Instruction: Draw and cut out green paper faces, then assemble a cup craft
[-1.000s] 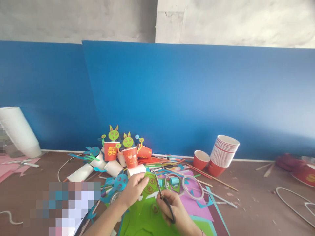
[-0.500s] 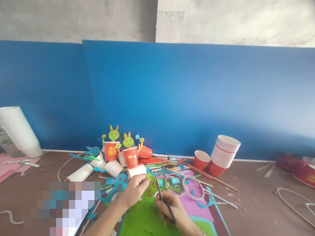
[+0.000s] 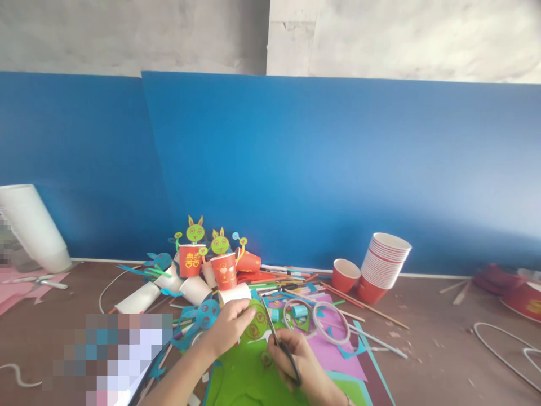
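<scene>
My left hand (image 3: 233, 326) pinches a piece of green paper (image 3: 257, 322) with a round face drawn on it. In my right hand (image 3: 296, 355) are scissors (image 3: 276, 335) with dark handles, my fingers through the loops. Their blades point up and away, at the right edge of the green piece. Whether the blades are biting into the paper is too small to tell. Below both hands lie green paper sheets (image 3: 245, 375), and another small drawn shape shows beside my right fingers.
Two rolls of tape (image 3: 332, 323) lie on purple paper (image 3: 325, 352) to the right. Behind stand red cups with green paper rabbits (image 3: 193, 260) and a stack of cups (image 3: 384, 265). Loose sticks (image 3: 287, 279) are strewn across the middle. A pixelated device (image 3: 127, 361) lies at left.
The green face piece has turned slightly in my left fingers and the scissor blades have shifted a little to the left along its edge. Both hands keep their holds.
</scene>
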Motion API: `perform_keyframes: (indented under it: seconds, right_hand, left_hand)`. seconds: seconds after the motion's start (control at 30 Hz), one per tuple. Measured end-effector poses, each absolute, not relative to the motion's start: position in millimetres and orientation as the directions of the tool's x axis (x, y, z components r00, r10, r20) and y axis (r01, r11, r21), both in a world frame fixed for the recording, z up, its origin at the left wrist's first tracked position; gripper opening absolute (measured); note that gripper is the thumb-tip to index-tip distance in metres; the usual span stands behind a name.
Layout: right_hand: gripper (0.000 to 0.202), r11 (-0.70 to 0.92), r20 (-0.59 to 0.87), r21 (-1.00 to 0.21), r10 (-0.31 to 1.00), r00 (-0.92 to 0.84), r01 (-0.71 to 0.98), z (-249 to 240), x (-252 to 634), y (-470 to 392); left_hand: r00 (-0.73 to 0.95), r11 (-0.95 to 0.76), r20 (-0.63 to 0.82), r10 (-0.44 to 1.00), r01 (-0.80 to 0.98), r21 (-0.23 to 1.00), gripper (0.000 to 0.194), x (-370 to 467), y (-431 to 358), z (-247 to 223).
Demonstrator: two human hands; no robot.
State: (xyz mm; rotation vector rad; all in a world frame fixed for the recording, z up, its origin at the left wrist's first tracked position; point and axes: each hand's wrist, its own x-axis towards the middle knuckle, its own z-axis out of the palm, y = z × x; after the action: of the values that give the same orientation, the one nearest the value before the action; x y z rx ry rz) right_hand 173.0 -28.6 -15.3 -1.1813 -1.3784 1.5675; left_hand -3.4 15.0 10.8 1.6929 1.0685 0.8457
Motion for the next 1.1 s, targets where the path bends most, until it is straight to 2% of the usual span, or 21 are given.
perform_keyframes:
  seconds: [0.2,0.27,0.33,0.4,0.47,0.5,0.57,0.63,0.7,0.73,0.83,0.97,1.1]
  right_hand:
    - [0.034,-0.153,-0.162,-0.987,0.931,-0.327,0.053,-16,174,-29]
    - [0.035,-0.150,-0.156,-0.988,0.937,-0.312,0.045,-17,173,-28]
    - [0.038,-0.144,-0.144,-0.989,0.952,-0.270,0.023,-17,173,-28]
    - [0.041,-0.125,-0.119,-0.992,0.972,-0.205,-0.017,-17,174,-27]
    - [0.042,-0.099,-0.088,-0.993,0.985,-0.149,-0.067,-16,175,-26]
    - [0.042,-0.086,-0.074,-0.992,0.989,-0.129,-0.092,-16,175,-26]
    - [0.041,-0.073,-0.058,-0.987,0.993,-0.103,-0.146,-17,176,-25]
    - [0.041,-0.067,-0.051,-0.979,0.995,-0.086,-0.194,-19,177,-25]
    - [0.044,-0.066,-0.049,-0.976,0.995,-0.086,-0.206,-22,177,-26]
    - [0.045,-0.066,-0.048,-0.979,0.994,-0.095,-0.191,-24,176,-26]
    - [0.048,-0.065,-0.048,-0.992,0.988,-0.148,-0.111,-27,172,-29]
    - [0.049,-0.081,-0.064,-0.994,0.974,-0.217,-0.070,-29,166,-32]
    - [0.048,-0.092,-0.070,-0.993,0.967,-0.246,-0.076,-32,167,-33]
  left_hand:
    - [0.393,-0.183,0.050,0.918,0.307,0.934,0.033,-3,15,16]
    - [0.329,-0.209,0.091,0.940,0.346,0.915,0.027,-2,13,21]
    - [0.170,-0.291,0.242,0.955,0.397,0.871,0.014,-1,9,27]
    - [0.018,-0.410,0.454,0.891,0.460,0.787,0.011,0,1,33]
    - [0.091,-0.558,0.597,0.797,0.488,0.671,0.006,3,-10,35]
    - [0.182,-0.609,0.610,0.771,0.491,0.623,0.013,6,-16,34]
    - [0.442,-0.659,0.489,0.752,0.475,0.584,0.026,15,-25,29]
    - [0.494,-0.555,0.312,0.812,0.484,0.677,0.031,26,-29,19]
    - [0.411,-0.288,0.093,0.907,0.445,0.848,0.037,37,-27,9]
    - [0.351,-0.157,0.023,0.936,0.358,0.920,0.039,41,-25,5]
    - [0.173,0.093,-0.127,0.977,0.193,0.977,0.047,44,-19,-4]
    - [0.040,0.167,-0.175,0.984,0.143,0.975,0.051,40,-19,-6]
    - [0.040,0.200,-0.208,0.977,0.149,0.969,0.053,40,-23,-4]
